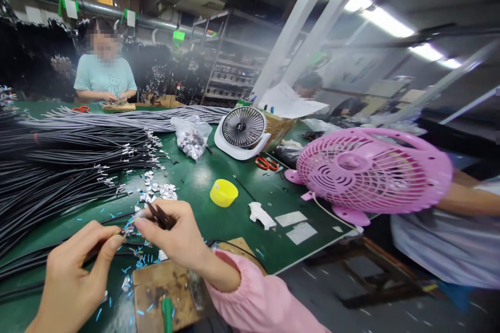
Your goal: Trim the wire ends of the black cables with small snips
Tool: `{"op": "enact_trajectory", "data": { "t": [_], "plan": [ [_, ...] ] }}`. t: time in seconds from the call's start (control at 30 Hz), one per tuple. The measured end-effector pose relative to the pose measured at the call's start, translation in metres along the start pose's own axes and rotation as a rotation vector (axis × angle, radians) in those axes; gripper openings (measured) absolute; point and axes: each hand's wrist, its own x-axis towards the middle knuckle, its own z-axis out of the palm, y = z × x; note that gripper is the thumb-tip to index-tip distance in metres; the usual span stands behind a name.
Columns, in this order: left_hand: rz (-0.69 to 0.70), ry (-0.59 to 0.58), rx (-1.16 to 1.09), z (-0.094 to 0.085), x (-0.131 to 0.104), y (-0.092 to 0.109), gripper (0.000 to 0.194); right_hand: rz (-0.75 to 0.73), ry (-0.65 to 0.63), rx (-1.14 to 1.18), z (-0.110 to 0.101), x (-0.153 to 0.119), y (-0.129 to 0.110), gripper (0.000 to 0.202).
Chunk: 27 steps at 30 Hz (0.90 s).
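Note:
My left hand (78, 265) pinches the end of a black cable at the lower left, where small coloured wires show at the fingertips. Close to its right, my right hand (175, 229) is closed round a small dark pointed tool (161, 216), with thumb and forefinger together at the same wire ends. Beneath the hands lie blue sleeve bits (146, 259) and foil scraps (166, 191). A worn wooden block (150, 283) with a green-handled tool (167, 314) on it sits below my right hand. Bundles of black cables (58, 166) cover the left of the table.
Beyond the hands are a yellow tape roll (224, 193), a plastic bag of parts (192, 138), a white fan (242, 132) and orange scissors (267, 163). A pink fan (367, 171) stands at the right. A person (105, 75) works across the green table (211, 223).

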Motion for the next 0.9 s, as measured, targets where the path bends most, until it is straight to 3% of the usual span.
{"op": "enact_trajectory", "data": {
  "t": [0.13, 0.33, 0.7, 0.9],
  "plan": [
    [0.079, 0.002, 0.044, 0.001, -0.002, -0.002, 0.016, 0.180, -0.070, 0.092, 0.000, 0.000, 0.001, 0.035],
    [0.063, -0.037, 0.064, 0.001, -0.013, -0.015, 0.015, 0.285, -0.069, 0.187, 0.001, -0.002, 0.001, 0.027],
    [-0.016, -0.027, 0.011, 0.004, -0.014, -0.017, 0.014, 0.181, -0.069, 0.233, 0.002, -0.002, 0.007, 0.026],
    [-0.154, -0.073, -0.044, 0.002, -0.007, -0.009, 0.022, 0.060, -0.149, 0.281, 0.001, 0.000, 0.009, 0.025]
  ]
}}
